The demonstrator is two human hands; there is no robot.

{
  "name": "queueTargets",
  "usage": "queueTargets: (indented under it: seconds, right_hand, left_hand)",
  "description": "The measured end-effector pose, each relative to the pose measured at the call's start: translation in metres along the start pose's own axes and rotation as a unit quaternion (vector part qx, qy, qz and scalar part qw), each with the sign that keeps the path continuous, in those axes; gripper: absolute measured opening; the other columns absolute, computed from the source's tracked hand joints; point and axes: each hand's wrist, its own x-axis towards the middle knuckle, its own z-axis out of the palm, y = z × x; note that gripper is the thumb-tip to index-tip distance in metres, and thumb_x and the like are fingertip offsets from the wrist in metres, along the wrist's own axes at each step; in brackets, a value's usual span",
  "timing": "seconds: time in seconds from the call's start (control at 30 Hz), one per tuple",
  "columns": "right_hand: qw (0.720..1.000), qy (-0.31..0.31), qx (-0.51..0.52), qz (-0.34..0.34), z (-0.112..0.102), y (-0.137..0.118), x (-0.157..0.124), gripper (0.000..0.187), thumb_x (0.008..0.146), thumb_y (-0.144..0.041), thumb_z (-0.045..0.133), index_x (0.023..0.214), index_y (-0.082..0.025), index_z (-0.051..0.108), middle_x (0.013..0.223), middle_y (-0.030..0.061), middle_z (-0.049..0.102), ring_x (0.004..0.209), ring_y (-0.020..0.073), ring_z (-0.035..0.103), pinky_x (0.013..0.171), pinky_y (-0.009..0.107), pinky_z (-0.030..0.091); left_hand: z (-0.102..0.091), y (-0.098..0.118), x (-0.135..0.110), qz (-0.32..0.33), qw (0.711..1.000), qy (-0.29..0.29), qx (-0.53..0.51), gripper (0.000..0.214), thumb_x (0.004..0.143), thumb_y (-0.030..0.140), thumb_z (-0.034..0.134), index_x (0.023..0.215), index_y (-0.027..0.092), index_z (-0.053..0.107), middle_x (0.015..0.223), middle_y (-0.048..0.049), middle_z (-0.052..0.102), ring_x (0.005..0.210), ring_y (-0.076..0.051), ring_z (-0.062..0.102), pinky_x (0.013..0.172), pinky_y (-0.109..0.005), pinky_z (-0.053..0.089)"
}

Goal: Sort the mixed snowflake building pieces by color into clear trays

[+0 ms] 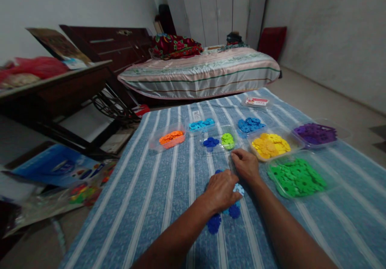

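Observation:
My left hand (221, 189) is low over a small group of toothed blue plastic discs on the striped cloth. Its thumb and forefinger are spread, with a light blue disc (239, 189) showing between them. Dark blue discs (214, 223) stick out below the palm, and more lie partly hidden under the hand. My right hand (245, 165) rests on the cloth with its fingers curled in, and what they may hold is hidden. Just beyond it stands a clear tray (217, 148) with dark blue discs (210, 142) and lime green discs (227, 140).
Around these are clear boxes of orange (171, 139), sky blue (201, 124), blue (250, 124), yellow (270, 144), purple (315, 134) and green discs (298, 177). A labelled lid (257, 101) lies at the far edge. Behind stands a bed (199, 76); a wooden table (54, 82) is left.

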Motion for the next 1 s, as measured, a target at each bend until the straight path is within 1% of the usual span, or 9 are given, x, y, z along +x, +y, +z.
queueTargets:
  seconds: [0.27, 0.37, 0.5, 0.57, 0.63, 0.77, 0.8, 0.9, 1.0]
  right_hand:
    - [1.000, -0.005, -0.009, 0.007, 0.000, -0.001, -0.001, 0.031, 0.080, -0.040, 0.047, 0.083, -0.022, 0.072, 0.073, 0.0008, 0.070, 0.070, 0.0192, 0.064, 0.068, 0.028, 0.045]
    - [1.000, -0.003, -0.009, 0.003, 0.000, -0.001, -0.001, 0.030, 0.081, -0.041, 0.047, 0.082, -0.023, 0.072, 0.075, 0.0010, 0.071, 0.071, 0.0191, 0.064, 0.068, 0.028, 0.046]
    - [1.000, -0.003, -0.011, -0.006, 0.001, 0.001, -0.002, 0.031, 0.082, -0.042, 0.047, 0.082, -0.024, 0.072, 0.076, 0.0006, 0.072, 0.073, 0.0197, 0.065, 0.069, 0.028, 0.046]
    - [1.000, -0.008, -0.006, -0.008, 0.001, 0.003, -0.001, 0.031, 0.082, -0.042, 0.047, 0.082, -0.024, 0.071, 0.076, 0.0003, 0.072, 0.073, 0.0197, 0.065, 0.070, 0.028, 0.046]
    - [1.000, -0.014, 0.003, -0.008, 0.001, 0.003, -0.001, 0.030, 0.082, -0.041, 0.047, 0.082, -0.024, 0.071, 0.077, 0.0003, 0.072, 0.074, 0.0199, 0.065, 0.071, 0.028, 0.047]
    - [1.000, -0.018, 0.009, 0.000, 0.001, 0.002, -0.001, 0.030, 0.082, -0.041, 0.047, 0.082, -0.023, 0.072, 0.079, 0.0011, 0.073, 0.077, 0.0208, 0.066, 0.073, 0.030, 0.047]
    - [1.000, -0.016, 0.007, 0.002, 0.001, 0.001, -0.001, 0.030, 0.081, -0.041, 0.047, 0.082, -0.023, 0.072, 0.079, 0.0013, 0.073, 0.077, 0.0211, 0.066, 0.074, 0.030, 0.047]
    - [1.000, -0.010, 0.005, -0.001, 0.001, 0.001, -0.001, 0.031, 0.081, -0.042, 0.047, 0.082, -0.024, 0.072, 0.079, 0.0012, 0.073, 0.077, 0.0212, 0.066, 0.074, 0.030, 0.047]
    - [1.000, -0.011, 0.009, -0.002, 0.000, 0.000, -0.001, 0.031, 0.081, -0.041, 0.047, 0.081, -0.024, 0.072, 0.078, 0.0008, 0.073, 0.076, 0.0204, 0.066, 0.073, 0.029, 0.047]
  left_hand:
    - [0.012, -0.004, -0.001, 0.019, 0.997, 0.042, -0.069, 0.026, 0.075, 0.029, 0.067, 0.100, 0.022, 0.065, 0.097, -0.0038, 0.063, 0.089, -0.021, 0.060, 0.077, -0.030, 0.046]
    - [0.016, -0.007, -0.001, 0.017, 0.982, 0.029, -0.185, 0.012, 0.071, 0.020, 0.067, 0.082, 0.018, 0.064, 0.079, 0.0010, 0.061, 0.073, -0.014, 0.057, 0.067, -0.024, 0.042]
    - [0.007, -0.017, -0.001, -0.005, 0.934, 0.025, -0.357, 0.005, 0.070, 0.016, 0.064, 0.067, 0.015, 0.060, 0.060, 0.0039, 0.055, 0.056, -0.009, 0.050, 0.054, -0.021, 0.037]
    - [-0.006, -0.028, 0.001, -0.025, 0.913, 0.074, -0.399, 0.004, 0.070, 0.017, 0.063, 0.067, 0.015, 0.060, 0.058, 0.0037, 0.055, 0.054, -0.009, 0.049, 0.053, -0.022, 0.037]
    - [-0.027, -0.042, 0.007, -0.047, 0.902, 0.152, -0.401, 0.005, 0.072, 0.018, 0.061, 0.068, 0.016, 0.061, 0.057, 0.0036, 0.055, 0.054, -0.010, 0.051, 0.054, -0.022, 0.039]
    - [-0.084, -0.075, 0.033, -0.093, 0.894, 0.361, -0.248, 0.010, 0.075, 0.017, 0.060, 0.066, 0.016, 0.059, 0.061, 0.0021, 0.058, 0.062, -0.011, 0.053, 0.062, -0.024, 0.042]
    - [-0.098, -0.082, 0.041, -0.108, 0.886, 0.387, -0.232, 0.009, 0.076, 0.014, 0.058, 0.067, 0.016, 0.059, 0.062, 0.0016, 0.058, 0.063, -0.012, 0.053, 0.064, -0.025, 0.041]
    - [-0.130, -0.095, 0.053, -0.128, 0.877, 0.416, -0.204, 0.006, 0.073, 0.013, 0.062, 0.068, 0.015, 0.060, 0.064, 0.0012, 0.057, 0.067, -0.013, 0.051, 0.068, -0.028, 0.040]
    - [-0.134, -0.089, 0.047, -0.119, 0.879, 0.416, -0.201, 0.005, 0.076, 0.017, 0.062, 0.071, 0.016, 0.062, 0.067, 0.0007, 0.058, 0.067, -0.013, 0.052, 0.067, -0.027, 0.040]
